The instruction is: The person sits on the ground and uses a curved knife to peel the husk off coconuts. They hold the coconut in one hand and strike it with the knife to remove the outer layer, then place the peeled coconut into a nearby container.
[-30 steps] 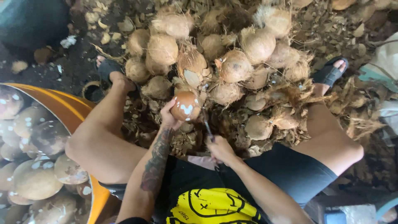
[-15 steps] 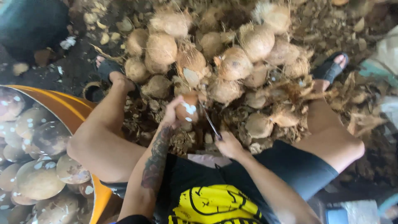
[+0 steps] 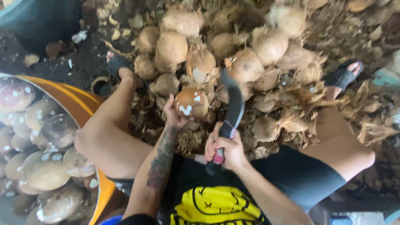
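Change: the curved knife [image 3: 234, 104], low and pointing away half a second ago, is now raised, blade up beside the coconut.
Head view, left hand [image 3: 174, 114]: fingers clamped around a partly peeled coconut [image 3: 191, 103], held above the heap between the knees.
Right hand [image 3: 227, 148]: fingers closed on the knife's pink handle, just right of the coconut.
Heap: husked coconuts [image 3: 250, 62] piled on the ground ahead, among loose husk.
Left side: orange-rimmed tub [image 3: 79, 100] holding peeled coconuts in water.
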